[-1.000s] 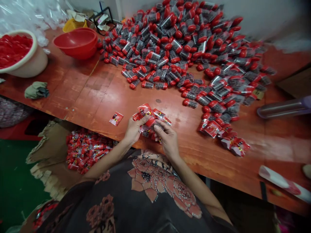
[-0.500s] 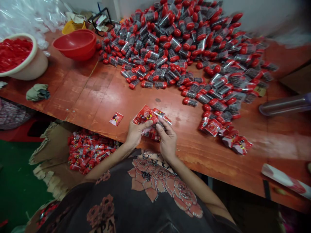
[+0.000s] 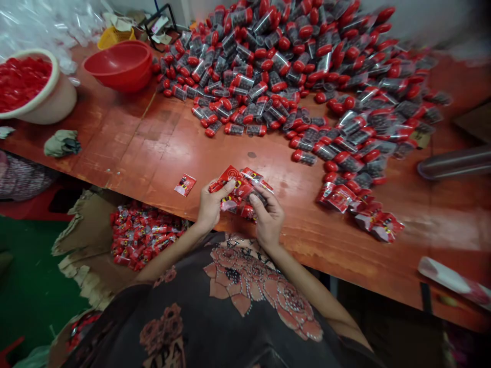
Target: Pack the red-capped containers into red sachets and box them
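Note:
My left hand [image 3: 209, 208] pinches a red printed packet [image 3: 230, 175] between thumb and fingers, over the table's front edge. Facing it, my right hand [image 3: 269, 219] is closed with thumb and fingertips at the packet's right side. A small dark, clear-walled piece seems to be in its fingers; the fingers partly hide it. More red printed packets [image 3: 251, 175] lie just behind and under both hands. One flat red packet [image 3: 185, 184] lies apart, left of my left hand.
A large heap of clear tubes with red caps [image 3: 249, 87] covers the back. Filled red packets [image 3: 339, 198] lie right. A white tub [image 3: 63, 97] of red pieces and a red bowl [image 3: 118, 66] stand left. Below the table, a cardboard box [image 3: 82, 225] holds red packets.
My hands have drawn slightly apart, the left shifting a little left and the right a little right. The view has shifted slightly. Both hands stay at the packets.

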`<state>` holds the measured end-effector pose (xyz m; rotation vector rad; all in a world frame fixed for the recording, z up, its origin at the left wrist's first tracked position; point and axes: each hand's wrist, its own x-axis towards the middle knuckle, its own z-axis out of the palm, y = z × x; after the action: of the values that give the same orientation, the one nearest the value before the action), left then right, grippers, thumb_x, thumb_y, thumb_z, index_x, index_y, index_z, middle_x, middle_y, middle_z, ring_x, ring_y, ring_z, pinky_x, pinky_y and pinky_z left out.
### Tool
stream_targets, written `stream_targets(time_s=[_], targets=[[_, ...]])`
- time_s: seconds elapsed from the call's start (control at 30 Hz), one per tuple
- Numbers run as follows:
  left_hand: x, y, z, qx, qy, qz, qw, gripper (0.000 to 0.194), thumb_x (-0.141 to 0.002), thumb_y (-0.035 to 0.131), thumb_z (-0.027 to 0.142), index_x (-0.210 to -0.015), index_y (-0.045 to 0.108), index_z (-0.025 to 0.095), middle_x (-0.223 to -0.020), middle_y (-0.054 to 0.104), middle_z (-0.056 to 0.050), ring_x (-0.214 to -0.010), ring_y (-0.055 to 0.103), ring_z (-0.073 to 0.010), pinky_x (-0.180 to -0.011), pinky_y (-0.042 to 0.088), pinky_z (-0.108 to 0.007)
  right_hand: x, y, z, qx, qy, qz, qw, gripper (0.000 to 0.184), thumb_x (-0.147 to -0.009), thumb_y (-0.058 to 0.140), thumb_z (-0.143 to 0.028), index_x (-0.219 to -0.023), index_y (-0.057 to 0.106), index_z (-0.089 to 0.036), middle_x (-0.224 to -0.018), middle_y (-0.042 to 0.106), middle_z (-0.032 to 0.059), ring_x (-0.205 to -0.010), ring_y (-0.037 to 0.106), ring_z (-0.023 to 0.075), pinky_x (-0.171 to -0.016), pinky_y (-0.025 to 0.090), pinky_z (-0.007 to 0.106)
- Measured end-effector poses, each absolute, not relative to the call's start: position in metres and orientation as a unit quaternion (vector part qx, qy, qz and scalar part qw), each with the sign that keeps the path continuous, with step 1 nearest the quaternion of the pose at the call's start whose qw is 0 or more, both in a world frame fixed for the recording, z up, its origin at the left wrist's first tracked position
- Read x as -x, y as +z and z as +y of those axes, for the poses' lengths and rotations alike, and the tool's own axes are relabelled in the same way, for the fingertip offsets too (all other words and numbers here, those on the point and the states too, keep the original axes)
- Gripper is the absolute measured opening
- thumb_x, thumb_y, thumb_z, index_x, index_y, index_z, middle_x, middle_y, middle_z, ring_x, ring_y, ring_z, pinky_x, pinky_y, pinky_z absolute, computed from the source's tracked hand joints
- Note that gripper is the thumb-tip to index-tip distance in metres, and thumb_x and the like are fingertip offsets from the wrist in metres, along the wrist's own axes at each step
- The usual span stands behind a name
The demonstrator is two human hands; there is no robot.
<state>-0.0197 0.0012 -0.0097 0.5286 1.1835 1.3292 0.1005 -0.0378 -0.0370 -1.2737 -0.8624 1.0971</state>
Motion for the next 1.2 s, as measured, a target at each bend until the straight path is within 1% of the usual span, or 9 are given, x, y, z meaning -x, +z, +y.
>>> stream_targets(time_s=[0.2, 0.37, 0.53, 0.7, 0.87, 0.93, 1.0, 1.07, 1.2], targets=[[0.0185, -0.008, 0.0011, -0.221, 0.579, 0.508, 0.598, 0.025, -0.062, 0.085, 0.034, -0.074, 0.069, 0.018, -0.07, 0.068, 0.001, -0.057, 0.059, -0.0112, -0.062, 0.051, -0.028, -0.0992, -0.0382, -0.0391, 0.565, 0.455, -0.382, 0.573, 0.03, -0.086, 0.062, -0.035, -0.115, 0.067, -0.03, -0.105, 0.068, 0.002, -0.094, 0.065, 0.0183, -0.09, 0.054, 0.04], [0.0172, -0.0103, -0.0008, -0.234, 0.587, 0.518, 0.577, 0.027, -0.062, 0.085, 0.035, -0.074, 0.066, 0.019, -0.07, 0.065, 0.002, -0.059, 0.058, -0.0112, -0.06, 0.051, -0.027, -0.1019, -0.0349, -0.0409, 0.573, 0.379, -0.445, 0.575, 0.026, -0.085, 0.063, -0.032, -0.11, 0.068, -0.029, -0.102, 0.065, 0.0025, -0.094, 0.062, 0.0196, -0.091, 0.051, 0.043], [0.0175, -0.0123, -0.0043, -0.287, 0.574, 0.546, 0.539, 0.026, -0.066, 0.082, 0.037, -0.069, 0.063, 0.021, -0.064, 0.058, 0.003, -0.055, 0.051, -0.0091, -0.052, 0.046, -0.023, -0.1032, -0.0328, -0.0411, 0.586, 0.319, -0.482, 0.568, 0.024, -0.085, 0.061, -0.032, -0.108, 0.067, -0.028, -0.097, 0.064, 0.0033, -0.092, 0.062, 0.0205, -0.088, 0.052, 0.043], [0.0172, -0.0122, -0.0051, -0.308, 0.58, 0.555, 0.51, 0.025, -0.066, 0.083, 0.036, -0.068, 0.063, 0.021, -0.064, 0.057, 0.003, -0.055, 0.049, -0.0087, -0.053, 0.044, -0.023, -0.1016, -0.0324, -0.0396, 0.575, 0.377, -0.437, 0.58, 0.025, -0.085, 0.061, -0.032, -0.108, 0.068, -0.029, -0.097, 0.065, 0.0019, -0.087, 0.062, 0.0174, -0.084, 0.053, 0.038], [0.018, -0.0106, -0.0035, -0.288, 0.584, 0.565, 0.507, 0.023, -0.065, 0.083, 0.033, -0.069, 0.063, 0.021, -0.064, 0.057, 0.004, -0.054, 0.048, -0.009, -0.051, 0.043, -0.023, -0.0998, -0.0357, -0.0424, 0.592, 0.443, -0.392, 0.547, 0.034, -0.086, 0.06, -0.035, -0.12, 0.065, -0.034, -0.094, 0.066, 0.0002, -0.064, 0.058, 0.0124, -0.061, 0.054, 0.032], [0.0185, -0.0099, -0.003, -0.276, 0.586, 0.57, 0.506, 0.024, -0.064, 0.083, 0.032, -0.068, 0.063, 0.021, -0.064, 0.056, 0.004, -0.054, 0.048, -0.009, -0.051, 0.043, -0.023, -0.1006, -0.0369, -0.0435, 0.595, 0.43, -0.4, 0.549, 0.034, -0.084, 0.063, -0.035, -0.118, 0.067, -0.035, -0.097, 0.067, 0.0008, -0.069, 0.061, 0.0142, -0.064, 0.056, 0.034], [0.0186, -0.0097, -0.0028, -0.279, 0.587, 0.57, 0.502, 0.024, -0.065, 0.083, 0.033, -0.067, 0.062, 0.021, -0.063, 0.056, 0.004, -0.054, 0.047, -0.0089, -0.051, 0.042, -0.023, -0.1019, -0.0367, -0.0437, 0.592, 0.4, -0.418, 0.561, 0.03, -0.082, 0.066, -0.034, -0.112, 0.071, -0.034, -0.099, 0.068, 0.0011, -0.081, 0.064, 0.0176, -0.075, 0.057, 0.039], [0.0182, -0.01, -0.0029, -0.282, 0.59, 0.569, 0.499, 0.024, -0.065, 0.083, 0.033, -0.067, 0.062, 0.021, -0.063, 0.055, 0.004, -0.053, 0.047, -0.0089, -0.05, 0.042, -0.023, -0.1028, -0.0354, -0.0434, 0.591, 0.373, -0.436, 0.568, 0.027, -0.081, 0.067, -0.033, -0.108, 0.073, -0.033, -0.096, 0.068, 0.001, -0.089, 0.064, 0.0195, -0.084, 0.056, 0.042], [0.0171, -0.0126, -0.0025, -0.282, 0.594, 0.568, 0.495, 0.025, -0.065, 0.084, 0.033, -0.068, 0.062, 0.022, -0.063, 0.054, 0.004, -0.054, 0.046, -0.0089, -0.052, 0.041, -0.023, -0.1023, -0.0346, -0.0425, 0.599, 0.36, -0.431, 0.571, 0.026, -0.082, 0.066, -0.031, -0.107, 0.073, -0.033, -0.094, 0.068, 0.0007, -0.089, 0.064, 0.0192, -0.084, 0.055, 0.041]])
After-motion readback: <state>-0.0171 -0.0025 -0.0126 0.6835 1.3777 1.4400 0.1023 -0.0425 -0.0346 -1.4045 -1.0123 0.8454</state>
